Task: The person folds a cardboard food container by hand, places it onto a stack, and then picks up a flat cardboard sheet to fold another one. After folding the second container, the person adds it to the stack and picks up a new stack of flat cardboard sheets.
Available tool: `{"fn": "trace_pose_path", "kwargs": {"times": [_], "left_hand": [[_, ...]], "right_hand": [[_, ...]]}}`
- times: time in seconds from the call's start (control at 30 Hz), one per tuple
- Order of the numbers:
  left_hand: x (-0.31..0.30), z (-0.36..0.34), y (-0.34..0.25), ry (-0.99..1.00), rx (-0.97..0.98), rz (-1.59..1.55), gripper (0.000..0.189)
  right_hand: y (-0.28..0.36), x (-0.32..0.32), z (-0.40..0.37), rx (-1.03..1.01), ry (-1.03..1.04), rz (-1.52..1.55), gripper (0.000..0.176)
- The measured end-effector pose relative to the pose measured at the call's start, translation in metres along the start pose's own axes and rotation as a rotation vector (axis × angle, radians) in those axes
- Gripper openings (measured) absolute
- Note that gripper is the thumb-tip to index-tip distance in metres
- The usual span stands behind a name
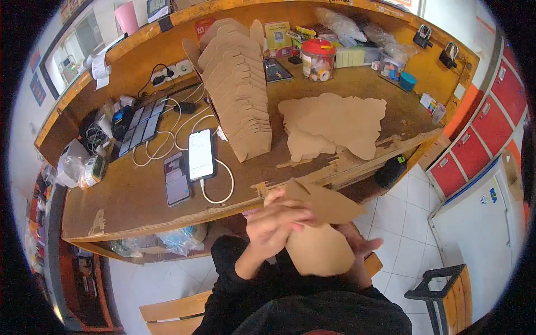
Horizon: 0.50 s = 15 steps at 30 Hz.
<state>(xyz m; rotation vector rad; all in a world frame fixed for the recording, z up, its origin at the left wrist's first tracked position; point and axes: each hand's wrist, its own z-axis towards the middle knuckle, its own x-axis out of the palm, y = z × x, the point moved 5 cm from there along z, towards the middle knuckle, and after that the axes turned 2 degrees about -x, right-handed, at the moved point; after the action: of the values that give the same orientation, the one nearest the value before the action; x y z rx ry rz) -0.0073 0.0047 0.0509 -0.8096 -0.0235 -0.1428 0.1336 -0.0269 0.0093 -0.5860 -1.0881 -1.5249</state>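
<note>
Above my lap, at the table's front edge, I hold a brown cardboard box blank (321,251), partly folded, with one panel standing up at an angle. My left hand (276,223) grips its left side, fingers bent over the fold. My right hand (362,247) is at its right side; the thumb sticks out and the other fingers are mostly hidden behind the board. On the table, a tall nested stack of folded cardboard boxes (237,95) leans back. Flat cardboard blanks (335,120) lie to its right.
A phone (201,154) with a white cable and a darker phone (177,180) lie left of the stack. Several more phones (143,124) are farther left. A red-lidded jar (318,60) stands at the back. A wooden stool (455,301) is at the lower right.
</note>
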Motion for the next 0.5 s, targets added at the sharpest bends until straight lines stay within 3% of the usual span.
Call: {"fn": "trace_pose_path", "kwargs": {"times": [0.07, 0.1, 0.17, 0.23, 0.3, 0.37, 0.43, 0.5], "left_hand": [[0.015, 0.004, -0.008, 0.370, 0.239, 0.172, 0.015], [0.018, 0.005, -0.009, 0.410, 0.244, 0.237, 0.014], [0.020, 0.004, -0.011, 0.397, 0.287, 0.282, 0.014], [0.022, 0.003, -0.010, 0.376, 0.339, 0.333, 0.015], [0.016, -0.002, -0.005, 0.223, 0.382, 0.362, 0.017], [0.014, -0.002, -0.006, 0.192, 0.398, 0.400, 0.018], [0.013, -0.002, -0.006, 0.163, 0.417, 0.429, 0.019], [0.015, -0.004, -0.001, 0.259, 0.379, 0.479, 0.020]], "right_hand": [[0.002, 0.001, 0.002, 0.018, -0.049, 0.144, 0.090], [0.005, 0.002, 0.005, 0.012, -0.054, 0.143, 0.090], [0.016, -0.019, 0.006, -0.005, -0.544, -0.556, 0.060], [0.015, -0.012, 0.006, -0.094, -0.582, -0.550, 0.051], [0.010, -0.013, 0.004, -0.173, -0.613, -0.542, 0.044], [0.010, -0.011, 0.000, -0.375, -0.489, -0.817, 0.042], [0.011, -0.012, 0.000, -0.359, -0.471, -0.776, 0.040], [0.011, -0.012, -0.001, -0.341, -0.458, -0.738, 0.039]]}}
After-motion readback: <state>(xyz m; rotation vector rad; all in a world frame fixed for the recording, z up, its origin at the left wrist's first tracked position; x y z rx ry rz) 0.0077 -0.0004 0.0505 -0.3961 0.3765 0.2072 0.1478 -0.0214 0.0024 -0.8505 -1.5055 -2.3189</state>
